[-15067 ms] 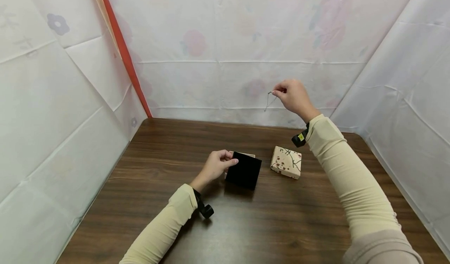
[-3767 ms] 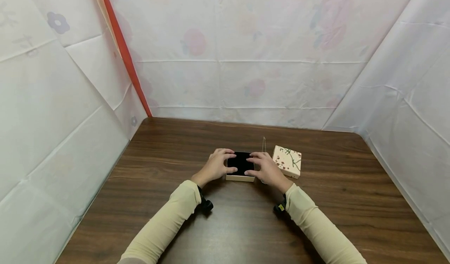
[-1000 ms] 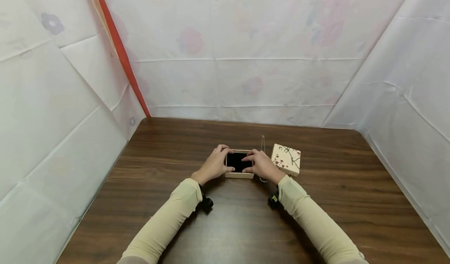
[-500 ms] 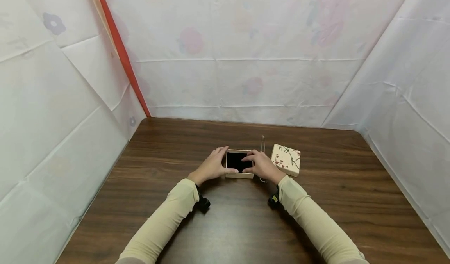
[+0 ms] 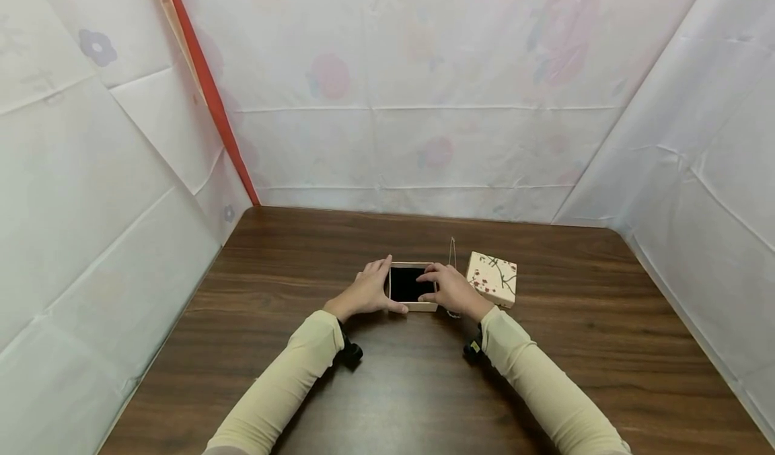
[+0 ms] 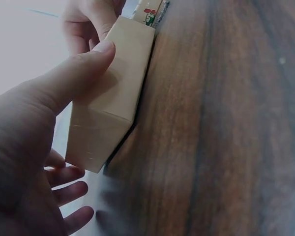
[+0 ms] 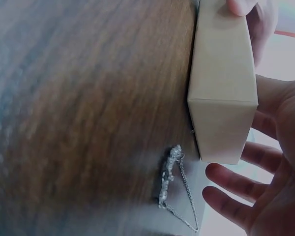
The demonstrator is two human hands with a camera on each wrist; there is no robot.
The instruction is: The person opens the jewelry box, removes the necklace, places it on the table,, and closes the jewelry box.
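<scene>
A cream cardboard box base (image 5: 418, 307) stands on the table with a black pad (image 5: 404, 284) lying in it. My left hand (image 5: 363, 292) holds the box's left end: the thumb is on the near wall, the fingers at the far left corner and side. Over the right wall reaches my right hand (image 5: 451, 289), its thumb and fingertips on or just above the pad; several fingers spread outside the box in the right wrist view. Beside and partly under that hand, a silver chain bracelet (image 7: 167, 178) with sparkling stones lies on the table, apart from the box.
A square box lid (image 5: 493, 278) with painted branches and red blossoms sits right of the bracelet. The brown wooden table (image 5: 399, 388) reaches back to white floral sheeting (image 5: 381, 145), which also hangs on both sides.
The pad has gone from my left hand into the box, the bracelet from my right hand onto the table. Lately my left thumb shifted from the pad to the near wall; the right hand stayed.
</scene>
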